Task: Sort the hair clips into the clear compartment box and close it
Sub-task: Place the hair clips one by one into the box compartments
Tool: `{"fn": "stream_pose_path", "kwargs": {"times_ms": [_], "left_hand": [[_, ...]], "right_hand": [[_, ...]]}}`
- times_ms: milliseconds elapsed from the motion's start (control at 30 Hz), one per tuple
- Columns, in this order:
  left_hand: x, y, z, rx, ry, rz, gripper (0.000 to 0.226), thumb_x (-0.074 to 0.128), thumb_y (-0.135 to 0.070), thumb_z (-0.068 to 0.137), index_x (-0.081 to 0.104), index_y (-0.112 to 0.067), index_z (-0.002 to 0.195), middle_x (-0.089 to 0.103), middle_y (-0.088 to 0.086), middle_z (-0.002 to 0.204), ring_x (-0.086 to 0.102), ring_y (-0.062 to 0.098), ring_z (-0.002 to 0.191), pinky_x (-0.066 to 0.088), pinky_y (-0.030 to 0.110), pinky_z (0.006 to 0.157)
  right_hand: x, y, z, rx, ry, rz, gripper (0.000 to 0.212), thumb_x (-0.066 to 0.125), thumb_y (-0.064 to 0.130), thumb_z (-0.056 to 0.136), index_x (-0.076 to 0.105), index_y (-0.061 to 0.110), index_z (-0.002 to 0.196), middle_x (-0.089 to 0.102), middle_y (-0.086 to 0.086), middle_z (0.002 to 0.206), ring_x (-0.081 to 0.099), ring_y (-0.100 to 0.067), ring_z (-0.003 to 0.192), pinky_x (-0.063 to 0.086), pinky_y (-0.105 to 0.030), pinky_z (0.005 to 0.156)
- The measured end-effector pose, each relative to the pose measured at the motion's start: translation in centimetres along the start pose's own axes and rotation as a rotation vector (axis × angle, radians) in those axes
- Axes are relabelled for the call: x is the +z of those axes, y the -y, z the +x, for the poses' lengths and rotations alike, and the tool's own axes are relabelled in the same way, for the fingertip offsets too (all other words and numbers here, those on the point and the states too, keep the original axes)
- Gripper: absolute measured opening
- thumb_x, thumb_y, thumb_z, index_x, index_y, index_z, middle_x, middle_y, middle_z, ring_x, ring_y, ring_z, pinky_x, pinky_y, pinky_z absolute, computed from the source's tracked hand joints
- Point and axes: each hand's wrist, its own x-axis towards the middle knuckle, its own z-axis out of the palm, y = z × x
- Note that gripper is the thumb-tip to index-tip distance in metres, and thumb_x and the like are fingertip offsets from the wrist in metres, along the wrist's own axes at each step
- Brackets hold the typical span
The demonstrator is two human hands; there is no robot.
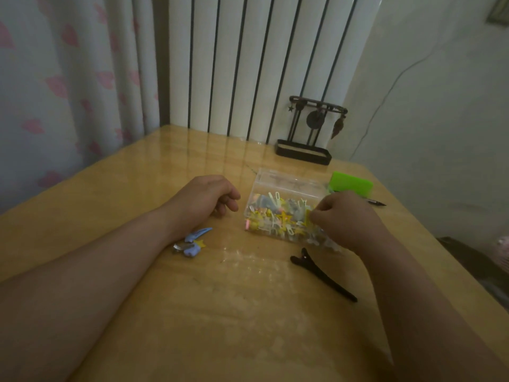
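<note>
**Sorting under way; lid not yet shut**

Right hand (347,219): fingers curled, tips bunched together over the right end of the clear compartment box (249,213). Whether a clip is pinched cannot be told; the fingertips are turned away and lost among the contents.

Left hand (205,195): laid on the table just left of the box, fingers loosely curled, nothing held.

Box: lid (292,183) stood open at the back. A dense mix of small hair clips (275,216), yellow, pink and pale, is seen inside; compartment walls cannot be made out.

Judged step: clips being placed or arranged in the box. Two lots are left outside: blue and yellow clips (191,242) beside the left forearm, and a long dark clip (322,274) just in front of the box. These would need to be gathered in, and the pile levelled, before the lid is brought down.

Surface: glossy wooden table (220,312). A green object (351,184) lies behind the box, a dark ornament stand (305,144) at the far edge.

Room: white ribbed radiator (261,64), pink-patterned curtain (55,92) on the left.
</note>
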Motion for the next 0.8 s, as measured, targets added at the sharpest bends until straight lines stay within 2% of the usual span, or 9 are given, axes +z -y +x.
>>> {"fn": "stream_pose_path", "kwargs": {"times_ms": [133, 233, 333, 433, 600, 667, 800], "left_hand": [[0.0, -0.1, -0.2, 0.002, -0.016, 0.026, 0.028, 0.050, -0.013, 0.100, 0.076, -0.002, 0.098, 0.079, 0.011, 0.085, 0.060, 0.017, 0.070, 0.049, 0.032, 0.072], [0.1, 0.0, -0.2, 0.002, -0.008, 0.030, 0.028, 0.050, -0.012, 0.100, 0.076, -0.003, 0.098, 0.079, 0.011, 0.085, 0.060, 0.019, 0.072, 0.049, 0.033, 0.073], [0.0, 0.2, -0.1, 0.002, -0.006, 0.023, 0.028, 0.050, -0.012, 0.100, 0.076, -0.004, 0.097, 0.079, 0.012, 0.085, 0.060, 0.019, 0.072, 0.050, 0.034, 0.074], [0.1, 0.3, 0.0, 0.008, -0.005, 0.026, 0.028, 0.050, -0.013, 0.099, 0.077, -0.005, 0.096, 0.080, 0.012, 0.086, 0.061, 0.017, 0.071, 0.050, 0.033, 0.073], [0.1, 0.3, 0.1, 0.011, -0.001, 0.019, 0.028, 0.050, -0.014, 0.099, 0.077, -0.007, 0.095, 0.080, 0.011, 0.086, 0.061, 0.017, 0.071, 0.049, 0.032, 0.072], [0.0, 0.4, 0.2, 0.008, 0.002, 0.009, 0.029, 0.050, -0.015, 0.099, 0.077, -0.007, 0.096, 0.080, 0.010, 0.086, 0.061, 0.016, 0.070, 0.048, 0.031, 0.070], [-0.1, 0.3, 0.1, 0.009, 0.010, 0.005, 0.030, 0.049, -0.017, 0.099, 0.076, -0.006, 0.098, 0.080, 0.008, 0.085, 0.061, 0.015, 0.070, 0.046, 0.027, 0.065]], "right_hand": [[0.2, 0.4, -0.1, 0.026, 0.057, -0.094, 0.022, 0.067, 0.030, 0.086, 0.080, 0.015, 0.077, 0.073, 0.001, 0.064, 0.071, -0.020, 0.066, 0.064, -0.039, 0.068], [0.2, 0.4, -0.1, 0.021, 0.054, -0.117, 0.024, 0.066, 0.031, 0.084, 0.080, 0.012, 0.079, 0.073, -0.002, 0.066, 0.071, -0.023, 0.067, 0.064, -0.043, 0.069], [0.3, 0.3, -0.1, 0.017, 0.045, -0.120, 0.027, 0.066, 0.031, 0.088, 0.078, 0.012, 0.074, 0.071, -0.003, 0.064, 0.069, -0.023, 0.066, 0.062, -0.039, 0.066], [0.3, 0.5, -0.4, -0.009, -0.024, -0.111, 0.025, 0.064, 0.033, 0.092, 0.076, 0.015, 0.079, 0.071, -0.002, 0.071, 0.067, -0.021, 0.069, 0.061, -0.038, 0.068], [0.6, 2.5, -1.6, -0.183, -0.178, 0.084, 0.017, 0.063, 0.035, 0.098, 0.072, 0.023, 0.089, 0.069, 0.007, 0.081, 0.065, -0.013, 0.075, 0.061, -0.045, 0.072], [1.0, 4.1, -2.6, -0.276, -0.142, 0.184, 0.014, 0.064, 0.035, 0.099, 0.072, 0.025, 0.092, 0.069, 0.008, 0.083, 0.064, -0.010, 0.078, 0.060, -0.044, 0.075], [3.2, 6.9, -4.8, -0.449, 0.019, 0.186, 0.010, 0.065, 0.033, 0.097, 0.072, 0.029, 0.101, 0.068, 0.011, 0.087, 0.062, -0.004, 0.082, 0.056, -0.038, 0.079]]}}
